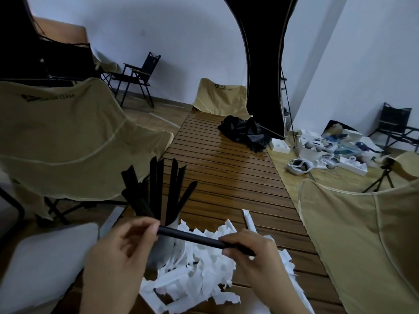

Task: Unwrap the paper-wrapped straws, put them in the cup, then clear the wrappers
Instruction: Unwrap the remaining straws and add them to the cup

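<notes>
**Unwrapping nearly complete; wrappers not yet cleared**

The left hand (120, 243) pinches one end of a bare black straw (192, 238) between thumb and fingertips. The right hand (254, 254) has its grip curled round the other end. The straw lies roughly level between the two hands, above the wrapper pile and just in front of the cup (162, 248). No paper shows on its visible length.

The cup stands at the near left of the slatted table (226, 177), partly hidden behind the left hand. A bundle of black straws (158, 189) fans out of its top, so most of the unwrapping and loading appears done.

One wrapped straw (249, 220) lies on the table just beyond the right hand, white paper still on. Others may lie under the pile; the view does not settle this.

The wrappers (199, 275), torn white paper, lie heaped on the table beside the cup and under both hands. None has been removed as far as can be seen.

Outstanding, by my judgement: seat the held straw in the cup, unwrap and seat the remaining one, then clear the heap.
</notes>
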Tool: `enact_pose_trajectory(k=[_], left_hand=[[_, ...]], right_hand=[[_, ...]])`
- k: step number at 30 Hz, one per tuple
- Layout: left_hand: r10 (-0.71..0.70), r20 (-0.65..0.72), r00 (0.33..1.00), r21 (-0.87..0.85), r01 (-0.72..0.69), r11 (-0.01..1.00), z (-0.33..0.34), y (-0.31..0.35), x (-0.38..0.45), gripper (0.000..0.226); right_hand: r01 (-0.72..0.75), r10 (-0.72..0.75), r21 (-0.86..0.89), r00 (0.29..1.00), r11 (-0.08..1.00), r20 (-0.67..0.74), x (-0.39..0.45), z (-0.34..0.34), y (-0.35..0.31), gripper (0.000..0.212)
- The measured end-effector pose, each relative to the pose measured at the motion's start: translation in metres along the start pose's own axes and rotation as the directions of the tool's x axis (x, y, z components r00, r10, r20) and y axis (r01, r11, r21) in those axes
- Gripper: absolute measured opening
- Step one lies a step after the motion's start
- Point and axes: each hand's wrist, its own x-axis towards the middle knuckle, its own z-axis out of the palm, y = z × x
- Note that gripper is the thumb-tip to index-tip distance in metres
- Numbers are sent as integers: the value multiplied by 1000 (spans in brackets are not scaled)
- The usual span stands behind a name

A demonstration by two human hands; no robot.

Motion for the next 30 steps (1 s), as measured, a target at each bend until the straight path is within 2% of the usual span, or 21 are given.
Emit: enact_pose_trajectory(k=[4, 6, 8, 13, 17, 20, 22, 26, 30], left_hand=[[-50, -35, 998, -191, 42, 981, 7, 7, -5, 38], [-88, -41, 995, -261, 75, 962, 14, 11, -10, 43], [-93, -46, 995, -279, 77, 957, 19, 13, -16, 37], [51, 24, 998, -153, -47, 987, 21, 15, -18, 17], [166, -7, 986, -116, -166, 979, 16, 27, -11, 18], [233, -41, 972, -144, -236, 961, 10, 33, -6, 18], [303, -89, 949, -131, -312, 941, 3, 38, -5, 15], [386, -236, 892, -162, -428, 889, -11, 46, -5, 23], [484, -368, 794, -79, -545, 834, -22, 49, -4, 20]], right_hand=[[53, -50, 51, 997, 997, -57, 3, 10, -8, 30], [65, -60, 87, 996, 994, -60, 3, 14, -16, 33], [72, -65, 118, 996, 990, -60, 4, 18, -23, 32], [65, -49, 153, 993, 986, -107, 4, 29, -32, 36], [53, -41, 76, 988, 996, -148, 2, 36, -33, 34], [18, -11, 53, 991, 998, -133, 1, 39, -34, 23], [18, -13, 40, 992, 999, -126, 0, 38, -37, 20], [-4, 6, 23, 995, 1000, -100, -1, 38, -40, 17], [-2, 4, 15, 993, 1000, -120, -2, 39, -33, 10]])
